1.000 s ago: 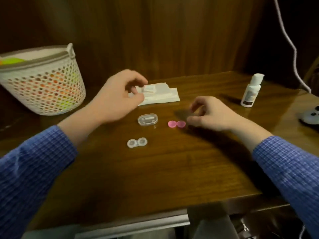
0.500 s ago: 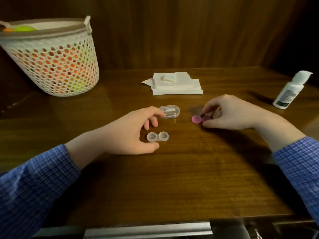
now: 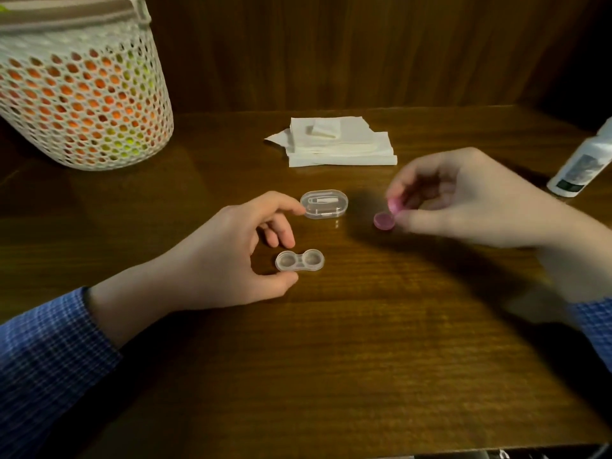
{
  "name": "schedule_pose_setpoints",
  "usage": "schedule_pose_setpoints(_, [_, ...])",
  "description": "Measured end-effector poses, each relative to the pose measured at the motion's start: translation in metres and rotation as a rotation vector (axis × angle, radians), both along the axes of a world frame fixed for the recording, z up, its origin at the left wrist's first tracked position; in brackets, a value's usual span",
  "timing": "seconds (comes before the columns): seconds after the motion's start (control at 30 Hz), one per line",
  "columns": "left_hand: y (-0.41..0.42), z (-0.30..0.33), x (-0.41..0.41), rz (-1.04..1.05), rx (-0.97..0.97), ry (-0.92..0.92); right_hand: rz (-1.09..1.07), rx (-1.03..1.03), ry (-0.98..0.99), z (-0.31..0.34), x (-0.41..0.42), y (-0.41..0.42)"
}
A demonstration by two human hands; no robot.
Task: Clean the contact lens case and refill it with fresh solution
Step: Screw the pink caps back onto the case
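The clear two-well lens case [image 3: 299, 260] lies uncapped on the wooden table [image 3: 331, 359]. My left hand [image 3: 228, 253] curls around its left end, thumb and fingers apart on either side, holding nothing. My right hand [image 3: 463, 197] pinches one pink cap [image 3: 394, 204] tilted up off the table. The other pink cap [image 3: 384, 221] lies flat just below it. A white solution bottle [image 3: 583, 164] stands at the right edge, partly cut off.
A small clear oval box [image 3: 324, 204] with tweezers inside sits just beyond my left fingers. A stack of white tissues [image 3: 341, 142] lies behind it. A white mesh basket [image 3: 79, 94] stands at the back left. A wooden wall runs behind the table.
My left hand came back from the tissues and settled around the lens case. My right hand picked one pink cap up off the table.
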State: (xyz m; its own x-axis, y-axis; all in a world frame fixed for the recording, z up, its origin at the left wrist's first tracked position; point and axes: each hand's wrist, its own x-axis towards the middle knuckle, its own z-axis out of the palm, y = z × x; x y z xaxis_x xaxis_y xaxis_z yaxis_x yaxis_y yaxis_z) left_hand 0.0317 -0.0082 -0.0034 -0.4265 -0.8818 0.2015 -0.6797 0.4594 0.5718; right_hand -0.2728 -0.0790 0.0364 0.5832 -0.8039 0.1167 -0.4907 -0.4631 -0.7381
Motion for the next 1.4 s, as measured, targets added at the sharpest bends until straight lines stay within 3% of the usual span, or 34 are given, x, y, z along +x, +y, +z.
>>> schedule_pose_setpoints(0.17, [0.001,0.001,-0.001,0.018,0.02,0.047,0.134,0.08,-0.186,-0.014,0.028,0.016])
schedule_pose_setpoints(0.37, [0.003,0.001,0.0,0.024,0.038,0.084,0.068,0.001,-0.297,-0.035,0.063,0.034])
schedule_pose_setpoints(0.63, [0.002,-0.002,0.0,0.038,0.004,0.092,0.073,-0.016,-0.156,-0.039,0.075,0.034])
schedule_pose_setpoints(1.4, [0.003,0.005,-0.004,0.08,0.052,0.093,0.107,-0.031,-0.046,-0.039,0.074,0.038])
